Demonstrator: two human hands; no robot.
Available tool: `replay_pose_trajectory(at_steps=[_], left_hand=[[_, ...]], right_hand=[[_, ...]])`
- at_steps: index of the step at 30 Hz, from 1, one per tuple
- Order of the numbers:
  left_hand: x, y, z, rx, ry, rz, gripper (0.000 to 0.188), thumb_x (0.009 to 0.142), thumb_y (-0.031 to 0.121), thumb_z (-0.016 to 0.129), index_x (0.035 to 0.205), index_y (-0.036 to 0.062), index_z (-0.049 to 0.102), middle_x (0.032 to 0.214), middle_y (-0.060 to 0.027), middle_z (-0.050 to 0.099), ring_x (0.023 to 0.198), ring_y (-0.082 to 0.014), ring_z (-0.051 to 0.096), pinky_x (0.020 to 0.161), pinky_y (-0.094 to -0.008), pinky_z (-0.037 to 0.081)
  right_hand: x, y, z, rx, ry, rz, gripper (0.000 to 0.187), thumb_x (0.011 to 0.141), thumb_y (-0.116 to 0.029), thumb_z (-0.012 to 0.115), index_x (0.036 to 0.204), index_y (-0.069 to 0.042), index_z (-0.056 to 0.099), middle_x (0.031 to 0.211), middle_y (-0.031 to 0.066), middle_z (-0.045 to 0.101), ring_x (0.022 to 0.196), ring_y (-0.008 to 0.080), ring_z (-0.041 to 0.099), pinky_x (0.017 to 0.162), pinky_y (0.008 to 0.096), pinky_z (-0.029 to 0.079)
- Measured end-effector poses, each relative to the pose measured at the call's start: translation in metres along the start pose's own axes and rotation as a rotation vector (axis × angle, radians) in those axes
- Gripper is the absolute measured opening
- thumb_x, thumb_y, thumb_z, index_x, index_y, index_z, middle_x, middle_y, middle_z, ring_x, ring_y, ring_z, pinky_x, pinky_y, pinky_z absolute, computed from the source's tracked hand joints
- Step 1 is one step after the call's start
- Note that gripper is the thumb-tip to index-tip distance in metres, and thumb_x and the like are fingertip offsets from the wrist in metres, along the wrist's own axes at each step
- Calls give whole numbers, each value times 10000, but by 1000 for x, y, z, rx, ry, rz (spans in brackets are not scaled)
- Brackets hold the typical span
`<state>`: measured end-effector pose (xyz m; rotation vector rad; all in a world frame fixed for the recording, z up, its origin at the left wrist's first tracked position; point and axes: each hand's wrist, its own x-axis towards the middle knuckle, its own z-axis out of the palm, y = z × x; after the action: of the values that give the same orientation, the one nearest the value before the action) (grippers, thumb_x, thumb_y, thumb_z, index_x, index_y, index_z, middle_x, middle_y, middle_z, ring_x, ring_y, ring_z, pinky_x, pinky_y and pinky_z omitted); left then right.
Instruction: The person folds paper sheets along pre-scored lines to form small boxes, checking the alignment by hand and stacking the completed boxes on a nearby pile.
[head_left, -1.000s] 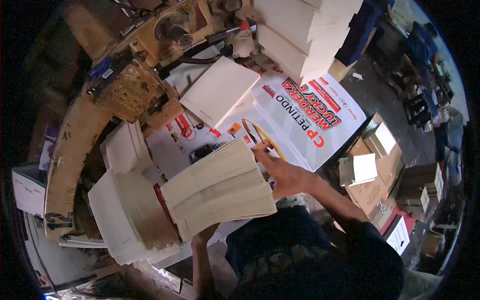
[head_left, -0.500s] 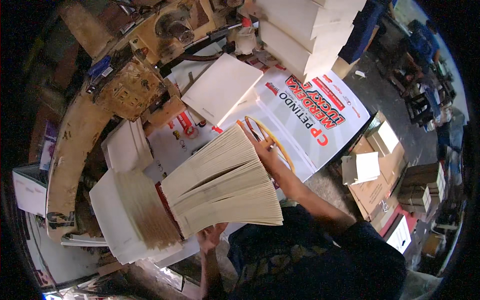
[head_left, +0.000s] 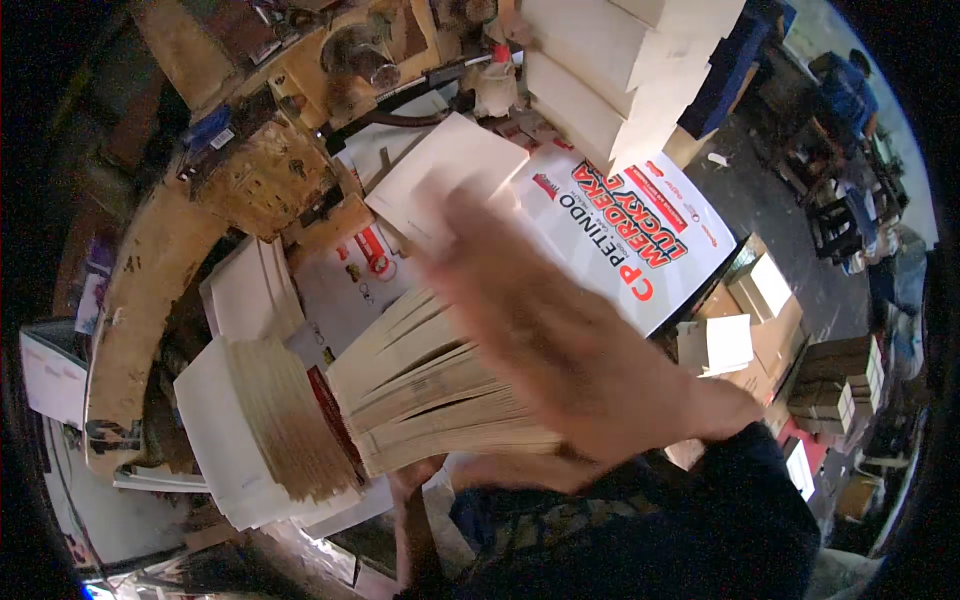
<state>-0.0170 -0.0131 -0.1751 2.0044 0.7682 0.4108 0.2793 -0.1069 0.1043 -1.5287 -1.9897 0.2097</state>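
Currently, in the head view, your two hands are at one fanned paper stack [head_left: 410,385], the landmark for all positions below. Your right hand [head_left: 570,350], motion-blurred, is extended open over the stack's right part, nothing visible in its grasp; contact with the sheets cannot be determined. Your left hand [head_left: 418,470] is at the stack's near edge, partly hidden; its closure and hold cannot be determined. Immediately left of the stack: one dark red strip [head_left: 333,415], then one stepped paper stack [head_left: 270,430]. Beyond it: one low paper pile [head_left: 455,150], one printed sheet [head_left: 625,235] and one tall white stack [head_left: 580,65]. Well to its right, one piece of cardboard [head_left: 778,345] bears two white bundles [head_left: 728,345]. Containers: one pale container with a red top [head_left: 495,92], well beyond the stack; contents indiscernible.
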Motion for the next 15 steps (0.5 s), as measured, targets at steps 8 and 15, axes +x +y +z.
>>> replay_pose_trajectory(at_steps=[8, 15], left_hand=[[17, 0, 7, 73, -75, 46, 793, 897, 632, 515, 1471, 112, 348, 1510, -179, 349, 1367, -350, 366, 1082, -554, 346], [33, 7, 4, 128, -137, 113, 824, 896, 662, 491, 1482, 105, 330, 1520, -198, 329, 1374, -368, 358, 1078, -575, 342]], right_hand=[[6, -38, -6, -162, -80, -124, 1024, 868, -605, 549, 1430, 177, 201, 1504, 328, 243, 1429, 428, 237, 1184, 504, 174], [-14, -25, -4, -637, -112, -31, 1043, 780, -542, 685, 1521, -5, 184, 1545, 309, 168, 1462, 422, 148, 1175, 565, 142]])
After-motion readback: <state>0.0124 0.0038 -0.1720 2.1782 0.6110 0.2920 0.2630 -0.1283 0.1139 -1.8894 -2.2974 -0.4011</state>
